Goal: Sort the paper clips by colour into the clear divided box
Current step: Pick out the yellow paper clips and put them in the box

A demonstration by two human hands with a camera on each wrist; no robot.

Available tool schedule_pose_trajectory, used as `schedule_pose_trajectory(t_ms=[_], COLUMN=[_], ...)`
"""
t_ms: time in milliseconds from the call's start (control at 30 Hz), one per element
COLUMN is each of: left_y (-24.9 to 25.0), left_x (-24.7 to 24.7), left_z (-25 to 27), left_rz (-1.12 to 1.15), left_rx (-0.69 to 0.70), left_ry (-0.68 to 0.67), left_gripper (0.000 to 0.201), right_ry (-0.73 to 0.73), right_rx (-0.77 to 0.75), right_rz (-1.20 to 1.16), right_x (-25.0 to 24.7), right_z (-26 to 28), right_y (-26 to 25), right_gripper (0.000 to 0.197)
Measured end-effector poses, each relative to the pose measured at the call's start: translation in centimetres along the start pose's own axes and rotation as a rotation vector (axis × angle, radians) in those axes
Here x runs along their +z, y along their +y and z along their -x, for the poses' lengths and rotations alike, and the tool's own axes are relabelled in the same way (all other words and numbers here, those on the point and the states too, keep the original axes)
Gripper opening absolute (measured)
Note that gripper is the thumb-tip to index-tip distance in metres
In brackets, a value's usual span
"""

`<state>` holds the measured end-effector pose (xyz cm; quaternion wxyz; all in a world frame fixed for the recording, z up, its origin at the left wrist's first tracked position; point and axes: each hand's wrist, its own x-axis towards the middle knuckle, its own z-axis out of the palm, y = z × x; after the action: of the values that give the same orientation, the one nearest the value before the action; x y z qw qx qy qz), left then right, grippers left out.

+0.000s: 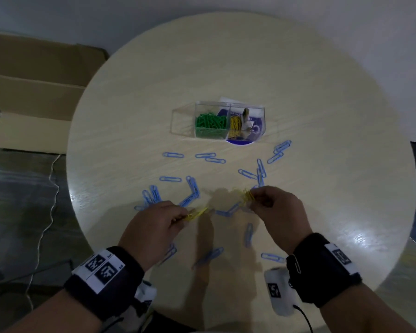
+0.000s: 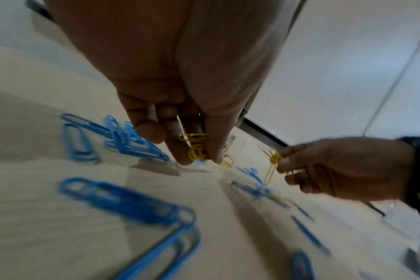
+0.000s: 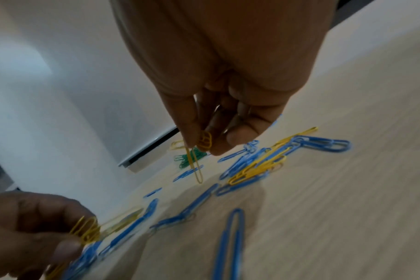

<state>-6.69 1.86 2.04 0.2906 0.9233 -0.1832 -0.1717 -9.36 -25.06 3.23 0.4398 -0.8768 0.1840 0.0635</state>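
Head view: left hand (image 1: 154, 227) and right hand (image 1: 276, 207) each pinch yellow clips (image 1: 246, 195), well short of the clear box (image 1: 228, 122); drop them onto its yellow pile, right of the green. Left wrist: pinch is loose, tighten first. Right wrist: more yellow among blue clips (image 3: 319, 144) on the desk (image 3: 348, 208).

Bare table (image 1: 226, 68) beyond the clear divided box (image 1: 217, 121); blue clips (image 1: 173, 155) scattered before it.

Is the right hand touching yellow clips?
Touching. Right wrist view: right hand fingertips pinch yellow clips, with one hanging below.
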Motion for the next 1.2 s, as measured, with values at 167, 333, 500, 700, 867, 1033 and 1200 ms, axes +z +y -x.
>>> schedule_pose_trajectory(t_ms=[167, 333, 500, 700, 867, 1033, 1200], left_y=[2.7, 6.4, 9.0, 9.5, 7.8, 5.8, 4.6], left_x=[-1.6, -3.2, -3.4, -1.5, -2.6, -3.8, -3.8], left_z=[-5.7, -14.0, -19.6, -21.2, -19.4, -16.2, -12.3], left_rz=[0.252, 0.336, 0.128, 0.223, 0.377, 0.469, 0.499], left_rx=[-0.088, -0.078, -0.069, -0.065, -0.055, -0.179, -0.209], left_ry=[0.153, 0.263, 0.306, 0.215, 0.402, 0.447, 0.434], left_gripper=[0.016, 0.016, 0.017, 0.019, 0.026, 0.02, 0.016], right_ry=[-0.014, 0.075, 0.149, 0.196, 0.206, 0.202, 0.102], right_rx=[0.06, 0.004, -0.07, -0.066, -0.033, -0.055, -0.096], right_rz=[-0.277, -0.388, -0.431, -0.462, -0.357, -0.184, 0.035], right_x=[-1.0, -3.5, -5.7, -6.9, -5.8, -3.4, -2.5], right_z=[-1.9, -5.0, -8.2, -10.6, -12.3, -14.5, -14.7], right_y=[-0.2, -1.8, -3.8, -4.7, -5.2, -6.5, -7.0], right_gripper=[0.014, 0.011, 0.01, 0.011, 0.007, 0.009, 0.024])
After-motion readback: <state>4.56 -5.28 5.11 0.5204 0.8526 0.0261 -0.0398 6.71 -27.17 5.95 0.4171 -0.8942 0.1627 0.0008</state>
